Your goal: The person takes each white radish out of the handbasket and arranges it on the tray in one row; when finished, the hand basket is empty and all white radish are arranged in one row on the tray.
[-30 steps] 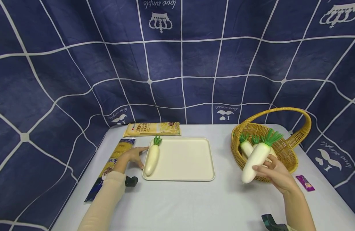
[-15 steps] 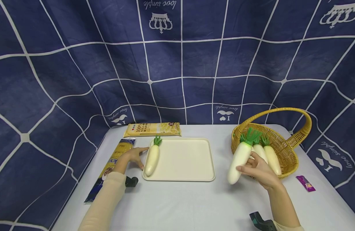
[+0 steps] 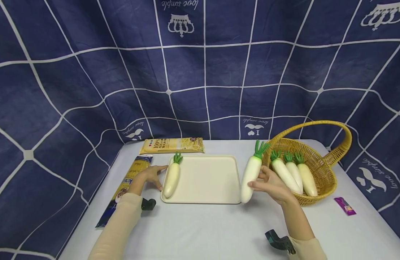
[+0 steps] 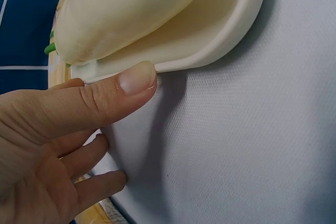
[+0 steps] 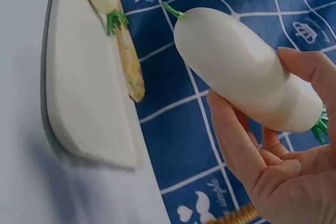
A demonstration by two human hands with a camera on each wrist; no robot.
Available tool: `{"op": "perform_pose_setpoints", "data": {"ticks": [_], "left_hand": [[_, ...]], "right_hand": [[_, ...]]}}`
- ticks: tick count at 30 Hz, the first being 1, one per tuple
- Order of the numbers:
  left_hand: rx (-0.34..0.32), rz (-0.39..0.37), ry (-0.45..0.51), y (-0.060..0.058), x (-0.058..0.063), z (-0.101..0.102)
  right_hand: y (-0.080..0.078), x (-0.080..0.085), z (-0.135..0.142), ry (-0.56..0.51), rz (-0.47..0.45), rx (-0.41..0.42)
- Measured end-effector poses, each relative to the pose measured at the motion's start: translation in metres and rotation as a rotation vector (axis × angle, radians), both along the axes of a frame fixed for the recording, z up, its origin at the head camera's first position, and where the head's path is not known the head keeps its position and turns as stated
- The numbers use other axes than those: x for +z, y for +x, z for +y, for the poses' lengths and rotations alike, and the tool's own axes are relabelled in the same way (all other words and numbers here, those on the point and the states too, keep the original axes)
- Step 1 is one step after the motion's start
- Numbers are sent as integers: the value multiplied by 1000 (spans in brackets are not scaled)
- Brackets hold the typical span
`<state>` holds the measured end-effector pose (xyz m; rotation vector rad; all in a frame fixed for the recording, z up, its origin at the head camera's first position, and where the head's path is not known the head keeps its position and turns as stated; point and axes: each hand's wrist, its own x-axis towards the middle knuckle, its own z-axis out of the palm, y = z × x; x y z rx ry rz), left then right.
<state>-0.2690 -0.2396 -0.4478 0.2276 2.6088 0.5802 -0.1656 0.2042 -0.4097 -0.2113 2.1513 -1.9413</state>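
Note:
Between the thumb and fingers of my right hand [image 3: 274,186] is a white radish [image 3: 251,177] with green leaf stubs, held tilted by the tray's right edge. The right wrist view shows this radish [image 5: 236,66] raised above the table. My left hand [image 3: 151,176] rests at the left rim of the cream tray [image 3: 206,180], fingers spread. In the left wrist view its thumb [image 4: 123,87] touches the rim. Another radish [image 3: 172,180] lies lengthwise along the tray's left side, leaves toward the back.
A wicker basket [image 3: 326,180] with a tall handle stands at the right, holding several radishes [image 3: 307,180]. A yellow noodle packet [image 3: 174,145] lies behind the tray. A blue and yellow packet [image 3: 110,213] lies under the left arm. A small purple sachet [image 3: 344,206] lies right of the basket.
My right hand has carried its radish leftward from over the basket to the tray's right edge, turning it more upright. The left hand has stayed in place.

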Motion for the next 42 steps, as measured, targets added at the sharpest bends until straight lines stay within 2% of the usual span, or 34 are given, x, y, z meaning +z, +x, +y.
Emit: {"op": "perform_pose_setpoints", "data": {"ticks": [13, 24, 33, 42], "left_hand": [[6, -4, 1, 0, 1, 1], [2, -1, -6, 2, 3, 1], [4, -5, 14, 2, 1, 1], [-6, 6, 11, 3, 3, 1]], "right_hand": [[-28, -1, -43, -38, -47, 44], [-51, -8, -76, -103, -86, 81], [-65, -14, -106, -80, -118, 47], [-75, -24, -135, -41, -115, 57]]}}
